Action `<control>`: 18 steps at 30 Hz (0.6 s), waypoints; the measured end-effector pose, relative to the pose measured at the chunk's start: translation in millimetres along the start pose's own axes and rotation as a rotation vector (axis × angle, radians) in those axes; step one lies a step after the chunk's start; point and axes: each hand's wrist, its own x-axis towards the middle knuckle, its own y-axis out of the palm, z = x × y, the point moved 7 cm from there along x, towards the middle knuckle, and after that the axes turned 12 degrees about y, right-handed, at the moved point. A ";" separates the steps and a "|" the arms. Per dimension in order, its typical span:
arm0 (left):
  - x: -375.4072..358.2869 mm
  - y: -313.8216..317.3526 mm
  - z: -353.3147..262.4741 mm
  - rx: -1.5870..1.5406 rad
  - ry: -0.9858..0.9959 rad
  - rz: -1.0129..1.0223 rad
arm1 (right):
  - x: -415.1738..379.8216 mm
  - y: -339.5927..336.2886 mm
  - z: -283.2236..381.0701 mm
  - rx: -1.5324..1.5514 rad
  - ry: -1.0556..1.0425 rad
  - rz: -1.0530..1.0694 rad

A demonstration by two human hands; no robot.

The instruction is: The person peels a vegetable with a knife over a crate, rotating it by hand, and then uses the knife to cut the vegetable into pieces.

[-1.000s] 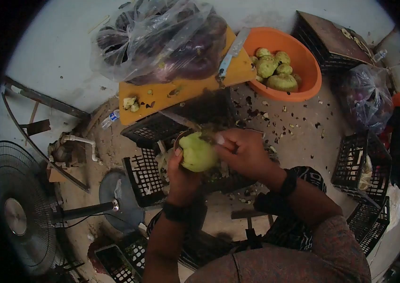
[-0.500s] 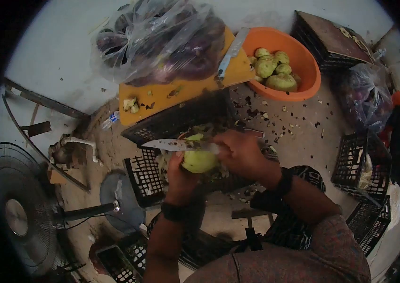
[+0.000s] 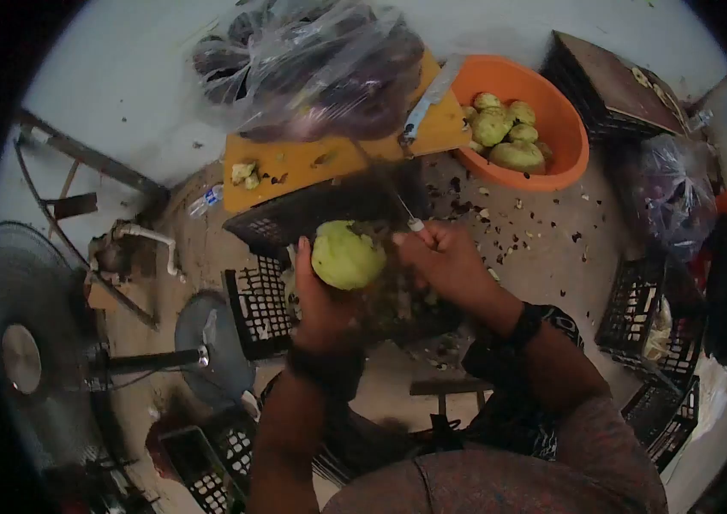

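Note:
My left hand [image 3: 320,300] is closed around the lower left side of a pale green, round peeled vegetable [image 3: 348,257], perhaps an eggplant. In my right hand [image 3: 451,261] is a knife [image 3: 396,199], gripped by its handle. Its thin blade, smeared by motion, points up and away, apart from the vegetable. Below both hands, a dark crate [image 3: 260,300] holds peelings, partly hidden by my arms. Ahead, a second knife [image 3: 432,98] lies on the yellow board [image 3: 248,184], beside a clear plastic bag [image 3: 320,77] of dark purple vegetables.
An orange basin [image 3: 573,141] with several peeled vegetables stands at the upper right. Scraps litter the floor [image 3: 535,248]. At left is a fan [image 3: 25,360]; at right are another filled bag [image 3: 676,188] and black crates [image 3: 637,308].
The knife has swung from lying across the vegetable to pointing up and away. My left hand has turned the vegetable and raised it slightly. The camera view has shifted a little.

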 end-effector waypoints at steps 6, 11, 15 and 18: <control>-12.6 -18.2 3.0 -0.007 0.001 -0.064 | -14.3 -3.3 12.2 -0.088 -0.152 0.023; -40.3 -19.4 -15.6 0.050 0.103 -0.101 | -23.4 -28.1 23.6 -0.081 -0.347 -0.086; -80.7 4.2 -58.2 0.394 0.359 -0.180 | -22.8 -28.9 27.7 -0.051 -0.431 -0.064; -111.9 35.0 -86.3 0.231 0.292 -0.173 | -25.3 -26.7 32.6 -0.109 -0.480 -0.136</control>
